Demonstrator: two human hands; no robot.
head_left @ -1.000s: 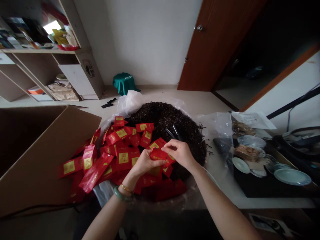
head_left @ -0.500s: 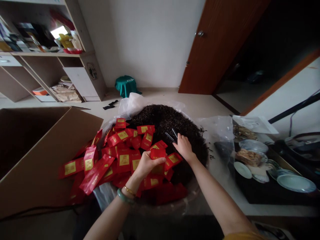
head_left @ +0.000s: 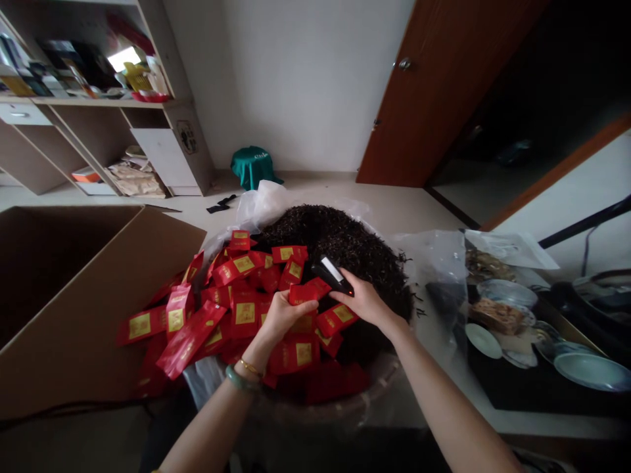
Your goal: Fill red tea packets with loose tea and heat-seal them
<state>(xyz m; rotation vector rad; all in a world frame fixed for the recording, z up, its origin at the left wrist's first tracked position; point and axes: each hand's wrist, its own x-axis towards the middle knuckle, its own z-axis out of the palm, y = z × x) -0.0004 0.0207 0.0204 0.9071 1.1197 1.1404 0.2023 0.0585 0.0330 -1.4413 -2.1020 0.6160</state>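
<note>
My left hand (head_left: 282,316) pinches a small red packet (head_left: 302,295) by its near end, above the heap. In my right hand (head_left: 365,302) is a black handheld bag sealer (head_left: 332,274) with a white strip on top and a small red light. Its body lies close to the far end of the held packet; whether they touch I cannot tell. Below and to the left are many more red packets (head_left: 245,313) with gold labels, in a loose pile. Dark dried tea leaves (head_left: 340,230) fill the far part of the plastic-lined round basket (head_left: 367,399).
A large open cardboard box (head_left: 123,289) stands at left. To the right, a dark tray (head_left: 488,387) carries dishes (head_left: 589,366) and a brown block in clear wrap (head_left: 497,315). Behind are a teal-covered bin (head_left: 254,167), a shelf unit (head_left: 185,151) and a wooden door (head_left: 424,98).
My right hand has turned the sealer and brought it down and left to the held packet. Its separated prongs showed before; now its top faces me. My left hand has shifted slightly left.
</note>
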